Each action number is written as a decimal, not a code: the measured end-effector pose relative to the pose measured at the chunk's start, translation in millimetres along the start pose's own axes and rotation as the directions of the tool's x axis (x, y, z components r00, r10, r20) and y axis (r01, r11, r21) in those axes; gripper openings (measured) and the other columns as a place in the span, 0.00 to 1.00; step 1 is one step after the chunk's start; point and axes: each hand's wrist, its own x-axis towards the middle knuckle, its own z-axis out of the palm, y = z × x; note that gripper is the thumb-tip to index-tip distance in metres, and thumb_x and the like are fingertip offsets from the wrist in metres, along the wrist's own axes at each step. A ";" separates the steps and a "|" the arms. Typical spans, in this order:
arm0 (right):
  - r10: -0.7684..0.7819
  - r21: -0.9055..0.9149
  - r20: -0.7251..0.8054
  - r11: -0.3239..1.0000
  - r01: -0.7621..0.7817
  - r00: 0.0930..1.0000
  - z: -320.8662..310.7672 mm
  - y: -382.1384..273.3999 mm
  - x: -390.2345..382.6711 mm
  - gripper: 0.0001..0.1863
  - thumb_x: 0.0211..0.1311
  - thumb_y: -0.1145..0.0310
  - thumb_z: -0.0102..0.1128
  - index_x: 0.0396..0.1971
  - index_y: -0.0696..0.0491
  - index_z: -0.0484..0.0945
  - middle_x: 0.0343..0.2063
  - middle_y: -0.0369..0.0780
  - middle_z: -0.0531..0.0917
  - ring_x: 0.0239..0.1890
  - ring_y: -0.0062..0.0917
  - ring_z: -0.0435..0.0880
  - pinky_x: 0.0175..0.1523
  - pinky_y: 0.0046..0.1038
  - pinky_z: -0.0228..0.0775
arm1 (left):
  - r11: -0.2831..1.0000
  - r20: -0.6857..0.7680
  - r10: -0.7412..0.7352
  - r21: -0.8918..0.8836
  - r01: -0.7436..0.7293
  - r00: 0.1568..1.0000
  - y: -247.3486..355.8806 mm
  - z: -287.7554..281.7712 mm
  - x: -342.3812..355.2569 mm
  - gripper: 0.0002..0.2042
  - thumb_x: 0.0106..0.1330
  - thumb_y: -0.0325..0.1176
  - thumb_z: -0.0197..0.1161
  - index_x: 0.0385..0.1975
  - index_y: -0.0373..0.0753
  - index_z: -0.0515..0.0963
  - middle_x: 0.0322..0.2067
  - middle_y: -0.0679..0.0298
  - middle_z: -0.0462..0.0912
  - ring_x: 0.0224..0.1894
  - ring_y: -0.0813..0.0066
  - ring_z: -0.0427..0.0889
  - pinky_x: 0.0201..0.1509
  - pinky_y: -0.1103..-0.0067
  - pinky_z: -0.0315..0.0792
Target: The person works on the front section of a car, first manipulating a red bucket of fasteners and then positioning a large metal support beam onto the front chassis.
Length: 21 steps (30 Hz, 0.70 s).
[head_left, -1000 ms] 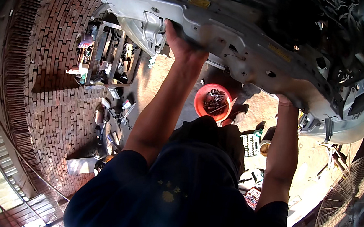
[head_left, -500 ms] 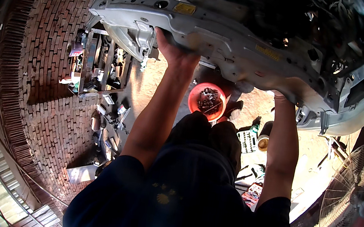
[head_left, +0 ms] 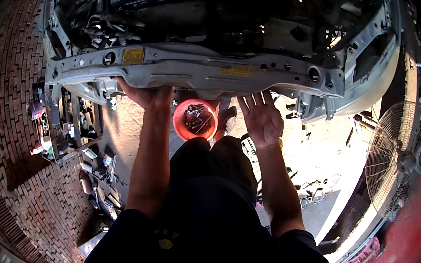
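Observation:
Across the top of the head view runs a grey metal beam (head_left: 181, 69) with yellow labels and round holes, at the front of a car body with its engine bay (head_left: 209, 19) behind it. My left hand (head_left: 143, 96) grips the beam from beneath, thumb out to the left, fingers partly hidden. Palm up, my right hand (head_left: 262, 120) is open below the beam's right half, fingers spread, fingertips close to its lower edge; touching is unclear. Below the beam, between my hands, sits a red basin (head_left: 179, 123) of dark metal parts.
A wire fan (head_left: 387, 160) stands at the right beside a red surface (head_left: 408, 248). On the left are a brick surface (head_left: 6, 104) and a metal rack (head_left: 73, 121) with clutter. Scattered tools (head_left: 314, 193) lie on the ground beyond my right arm.
The view has shifted, so the beam sits lower and flatter and more engine bay shows. My right hand has left its hold and opened, fingers spread; my left stays under the beam.

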 end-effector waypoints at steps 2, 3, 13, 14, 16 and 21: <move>-0.012 -0.117 0.084 0.993 0.022 0.996 20.8 -4.5 4.7 0.29 0.75 0.54 0.54 0.69 0.52 0.64 0.67 0.44 0.69 0.71 0.40 0.66 0.77 0.54 0.50 | 1.000 -0.019 -0.006 -0.017 0.006 1.000 -0.6 -9.6 0.1 0.39 0.62 0.71 0.58 0.67 0.50 0.72 0.66 0.61 0.72 0.68 0.51 0.68 0.73 0.46 0.58; 0.004 -0.160 0.133 0.987 0.017 0.991 29.0 -6.5 9.1 0.30 0.75 0.50 0.54 0.68 0.51 0.64 0.66 0.43 0.70 0.70 0.40 0.66 0.76 0.54 0.52 | 0.996 0.063 -0.026 -0.082 0.031 0.998 -0.7 -14.0 0.0 0.36 0.64 0.68 0.57 0.64 0.47 0.74 0.64 0.59 0.75 0.67 0.51 0.70 0.72 0.46 0.60; 0.034 -0.286 -0.545 0.932 -0.224 0.838 64.1 -9.3 43.9 0.39 0.65 0.38 0.62 0.66 0.51 0.67 0.64 0.43 0.73 0.68 0.40 0.69 0.72 0.57 0.61 | 0.971 0.434 -0.144 -0.111 0.211 0.889 1.1 -56.0 3.8 0.39 0.65 0.71 0.55 0.63 0.44 0.75 0.63 0.59 0.77 0.66 0.55 0.71 0.73 0.51 0.61; -0.005 -0.323 -0.557 0.923 -0.211 0.830 64.5 -6.8 46.2 0.40 0.65 0.39 0.63 0.66 0.51 0.67 0.65 0.44 0.72 0.68 0.40 0.70 0.72 0.57 0.62 | 0.988 0.277 -0.114 -0.071 0.139 0.954 3.5 -59.2 6.5 0.39 0.65 0.72 0.54 0.64 0.45 0.74 0.63 0.59 0.76 0.65 0.55 0.72 0.70 0.52 0.63; -0.011 -0.340 -0.551 0.916 -0.212 0.835 64.1 -6.0 50.2 0.42 0.64 0.39 0.64 0.68 0.52 0.64 0.66 0.46 0.69 0.69 0.42 0.68 0.72 0.57 0.63 | 0.983 0.052 -0.172 0.078 0.168 0.984 10.5 -65.2 3.7 0.38 0.68 0.72 0.49 0.66 0.49 0.71 0.64 0.60 0.74 0.65 0.56 0.70 0.70 0.53 0.61; -0.052 -0.367 -0.595 0.906 -0.213 0.802 59.7 -1.7 60.1 0.53 0.58 0.34 0.67 0.70 0.59 0.59 0.67 0.47 0.70 0.69 0.42 0.69 0.73 0.56 0.62 | 0.905 0.108 -0.274 0.365 0.218 0.956 26.2 -61.1 -2.8 0.43 0.70 0.73 0.42 0.73 0.43 0.60 0.69 0.58 0.67 0.72 0.57 0.64 0.74 0.55 0.57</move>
